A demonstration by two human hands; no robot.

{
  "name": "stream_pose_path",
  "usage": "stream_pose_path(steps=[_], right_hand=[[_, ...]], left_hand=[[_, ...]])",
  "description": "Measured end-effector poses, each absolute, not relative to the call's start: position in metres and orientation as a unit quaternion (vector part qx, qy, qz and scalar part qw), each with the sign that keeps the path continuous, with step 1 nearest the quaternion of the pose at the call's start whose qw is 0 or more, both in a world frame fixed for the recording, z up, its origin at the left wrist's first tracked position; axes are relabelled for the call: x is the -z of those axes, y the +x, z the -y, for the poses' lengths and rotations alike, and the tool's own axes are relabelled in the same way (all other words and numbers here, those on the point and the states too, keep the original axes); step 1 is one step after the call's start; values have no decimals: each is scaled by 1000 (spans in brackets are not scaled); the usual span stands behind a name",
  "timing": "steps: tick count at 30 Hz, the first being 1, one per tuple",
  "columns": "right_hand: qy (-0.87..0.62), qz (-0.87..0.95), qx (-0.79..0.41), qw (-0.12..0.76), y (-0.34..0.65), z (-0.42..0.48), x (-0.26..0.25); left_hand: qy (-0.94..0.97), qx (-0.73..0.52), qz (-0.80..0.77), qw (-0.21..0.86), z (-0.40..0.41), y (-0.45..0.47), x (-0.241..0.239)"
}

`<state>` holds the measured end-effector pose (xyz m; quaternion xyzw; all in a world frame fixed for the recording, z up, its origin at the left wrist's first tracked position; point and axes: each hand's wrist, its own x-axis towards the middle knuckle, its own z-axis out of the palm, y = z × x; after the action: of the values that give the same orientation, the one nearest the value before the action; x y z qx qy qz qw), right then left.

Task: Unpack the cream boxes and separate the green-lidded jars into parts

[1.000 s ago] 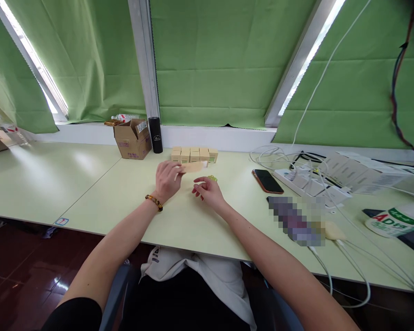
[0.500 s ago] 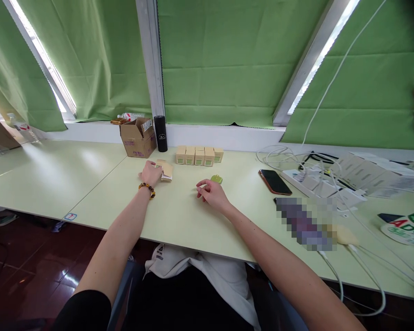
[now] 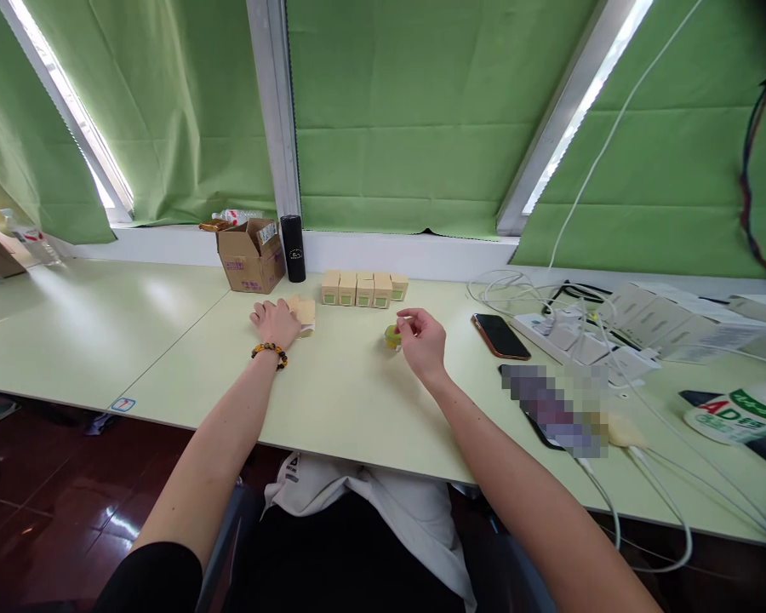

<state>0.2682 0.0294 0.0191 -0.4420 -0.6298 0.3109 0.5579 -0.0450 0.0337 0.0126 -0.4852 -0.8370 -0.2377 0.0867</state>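
My left hand (image 3: 274, 322), with a bead bracelet on the wrist, rests palm down on flat tan cardboard pieces (image 3: 305, 310) lying on the pale green table (image 3: 332, 392). My right hand (image 3: 421, 339) is curled around a small green jar (image 3: 391, 336) that stands on the table, fingertips pinched at its top. A row of several small tan boxes (image 3: 362, 289) stands just behind both hands.
A brown cardboard box (image 3: 250, 255) and a black tumbler (image 3: 292, 249) stand by the window sill. A phone (image 3: 500, 335) lies right of my right hand. Further right are a power strip (image 3: 580, 340), white cables (image 3: 638, 477) and white cartons (image 3: 664, 317).
My left hand carried the flat cardboard leftward and laid it on the table. My right hand moved forward from the bare table to the green jar and took hold of it.
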Motion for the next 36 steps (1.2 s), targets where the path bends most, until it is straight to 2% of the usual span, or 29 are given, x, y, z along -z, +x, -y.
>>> stream_pose_path(steps=[4, 9, 13, 17, 22, 25, 29, 36], right_hand=[[-498, 641, -229, 537, 289, -51, -14], [-544, 684, -278, 398, 297, -76, 6], [-578, 716, -225, 320, 291, -80, 17], [-577, 719, -200, 332, 286, -76, 21], [-501, 700, -309, 404, 278, -64, 16], [-418, 696, -374, 449, 268, -52, 9], [-342, 713, -418, 446, 255, -35, 2], [-285, 692, -486, 453, 250, -25, 2]], left_hand=[[-488, 272, 823, 105, -30, -42, -19], [-507, 339, 780, 142, -23, -34, -27], [-571, 412, 693, 156, -21, -17, -27], [-675, 442, 573, 142, -20, 9, -19], [-756, 460, 460, 66, -16, 36, -12], [-762, 470, 446, 5, -12, 45, -10], [-748, 488, 444, -67, -7, 50, -12], [-739, 513, 422, -109, 0, 52, -20]])
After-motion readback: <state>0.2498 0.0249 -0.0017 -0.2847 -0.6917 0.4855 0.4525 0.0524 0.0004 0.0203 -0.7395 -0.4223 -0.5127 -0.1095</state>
